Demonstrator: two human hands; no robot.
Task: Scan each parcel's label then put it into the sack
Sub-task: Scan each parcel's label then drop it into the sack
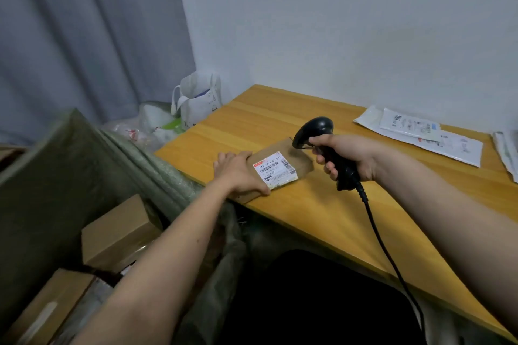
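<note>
A flat brown parcel (291,158) lies at the near left edge of the wooden table (280,120), its white barcode label (276,170) facing up. My left hand (238,172) holds the parcel's left side, thumb along the near edge. My right hand (349,155) grips the handle of a black barcode scanner (316,129), whose head points down at the parcel from the right. The scanner's cable (392,255) trails off toward the bottom right. The green woven sack (53,165) stands open at the left, with brown boxes (117,232) inside.
White and grey mailer bags (420,134) lie at the table's far right. A white tote bag (199,101) and plastic bags (151,123) sit on the floor by the curtain. Below the table's front edge is a dark shape (322,297).
</note>
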